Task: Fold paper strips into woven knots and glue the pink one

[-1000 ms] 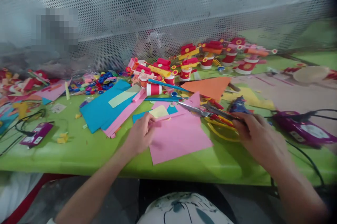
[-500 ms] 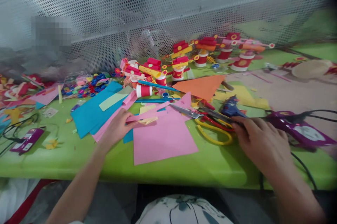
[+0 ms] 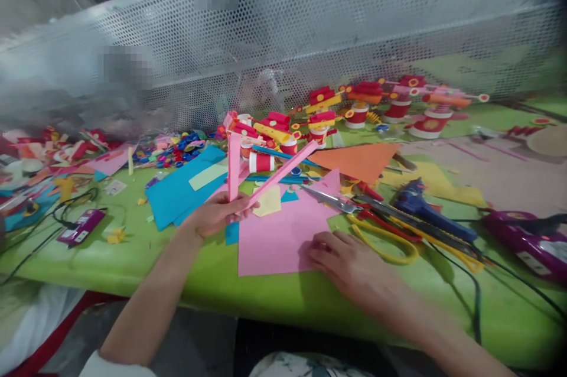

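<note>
My left hand (image 3: 224, 211) is closed on two narrow pink strips (image 3: 283, 176), which rise from the fingers in a V. Just below the strips lies a pink sheet (image 3: 274, 241) of craft foam or felt, with a small pale yellow piece (image 3: 269, 202) near its top edge. My right hand (image 3: 341, 259) is on the sheet's right side, fingers curled over it and its corner hidden underneath. Right of the sheet are red-and-yellow-handled scissors (image 3: 330, 198), a long dark tool with yellow along it (image 3: 425, 232) and a blue glue gun (image 3: 414, 200).
Blue sheets (image 3: 177, 194) lie left, an orange sheet (image 3: 358, 161) behind. A red-and-white paper cup (image 3: 262, 162) rests on its side. Several decorated cup figures (image 3: 432, 120) line a perforated metal screen (image 3: 283, 28). Purple power strips (image 3: 82, 228) and cords sit at both sides.
My right hand has left the dark tool by the scissors and moved left onto the pink sheet. My left hand has raised the pink strips. The view has shifted left.
</note>
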`<state>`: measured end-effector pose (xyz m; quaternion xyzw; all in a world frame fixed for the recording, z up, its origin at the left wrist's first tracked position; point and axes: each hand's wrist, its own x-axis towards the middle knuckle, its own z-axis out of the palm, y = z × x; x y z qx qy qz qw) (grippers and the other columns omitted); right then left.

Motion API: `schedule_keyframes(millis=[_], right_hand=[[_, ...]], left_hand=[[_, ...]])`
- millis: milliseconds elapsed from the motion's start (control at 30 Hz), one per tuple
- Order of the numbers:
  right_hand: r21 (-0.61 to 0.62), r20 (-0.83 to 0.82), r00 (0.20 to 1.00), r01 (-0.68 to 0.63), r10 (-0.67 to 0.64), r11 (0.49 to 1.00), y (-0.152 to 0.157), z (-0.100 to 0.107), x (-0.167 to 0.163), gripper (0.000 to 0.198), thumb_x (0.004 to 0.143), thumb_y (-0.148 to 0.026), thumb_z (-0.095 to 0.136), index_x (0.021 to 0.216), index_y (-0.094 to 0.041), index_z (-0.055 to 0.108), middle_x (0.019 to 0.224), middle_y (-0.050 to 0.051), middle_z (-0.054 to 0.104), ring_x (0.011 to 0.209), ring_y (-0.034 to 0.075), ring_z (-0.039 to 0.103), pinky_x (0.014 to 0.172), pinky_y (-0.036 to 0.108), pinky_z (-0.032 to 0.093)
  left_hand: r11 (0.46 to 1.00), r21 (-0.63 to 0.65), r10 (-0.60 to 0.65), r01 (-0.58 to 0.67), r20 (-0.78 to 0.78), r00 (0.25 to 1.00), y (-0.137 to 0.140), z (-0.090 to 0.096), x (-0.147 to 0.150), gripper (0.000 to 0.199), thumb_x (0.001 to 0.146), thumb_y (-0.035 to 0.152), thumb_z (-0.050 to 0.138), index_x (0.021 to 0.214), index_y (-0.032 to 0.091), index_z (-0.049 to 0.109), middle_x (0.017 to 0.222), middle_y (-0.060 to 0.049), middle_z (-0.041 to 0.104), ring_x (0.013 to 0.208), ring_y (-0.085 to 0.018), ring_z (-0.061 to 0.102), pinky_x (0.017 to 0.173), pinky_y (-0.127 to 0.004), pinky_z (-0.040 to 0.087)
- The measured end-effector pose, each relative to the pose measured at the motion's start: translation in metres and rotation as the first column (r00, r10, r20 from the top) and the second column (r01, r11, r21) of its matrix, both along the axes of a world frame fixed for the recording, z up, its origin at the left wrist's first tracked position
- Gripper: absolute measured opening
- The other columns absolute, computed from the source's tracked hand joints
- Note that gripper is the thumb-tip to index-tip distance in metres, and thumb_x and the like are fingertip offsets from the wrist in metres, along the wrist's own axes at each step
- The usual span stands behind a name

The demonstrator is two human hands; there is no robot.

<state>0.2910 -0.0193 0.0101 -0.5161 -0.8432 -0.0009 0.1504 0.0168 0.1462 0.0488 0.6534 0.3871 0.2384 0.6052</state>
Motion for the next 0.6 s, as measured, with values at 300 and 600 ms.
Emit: schedule_keyframes(millis=[300, 600], right_hand=[[-0.326, -0.808, 0.532, -0.042, -0.255, 0.945, 0.077, 0.051, -0.007, 0.044, 0.093, -0.053, 0.058, 0.123, -0.023, 0.068, 0.106, 0.010, 0.071, 0.083, 0.020, 0.065, 0.067, 0.032, 0.053], [-0.386, -0.908, -0.126, -0.116, -0.399, 0.915, 0.095, 0.044, -0.006, 0.032, 0.080, -0.048, 0.079, 0.076, -0.019, 0.068, 0.063, 0.000, 0.061, 0.058, 0.010, 0.052, 0.049, 0.021, 0.038]], left_hand=[[0.830, -0.414, -0.152, 0.374, 0.476, 0.866, 0.007, 0.006, 0.062, 0.029, 0.087, 0.036, 0.073, 0.094, 0.008, 0.072, 0.066, 0.001, 0.046, 0.051, -0.003, 0.027, 0.050, -0.017, 0.031], [0.903, -0.367, -0.006, 0.221, 0.504, 0.864, -0.008, -0.006, 0.081, 0.049, 0.094, 0.057, 0.055, 0.107, 0.014, 0.073, 0.091, -0.011, 0.066, 0.069, -0.015, 0.056, 0.071, -0.029, 0.047]])
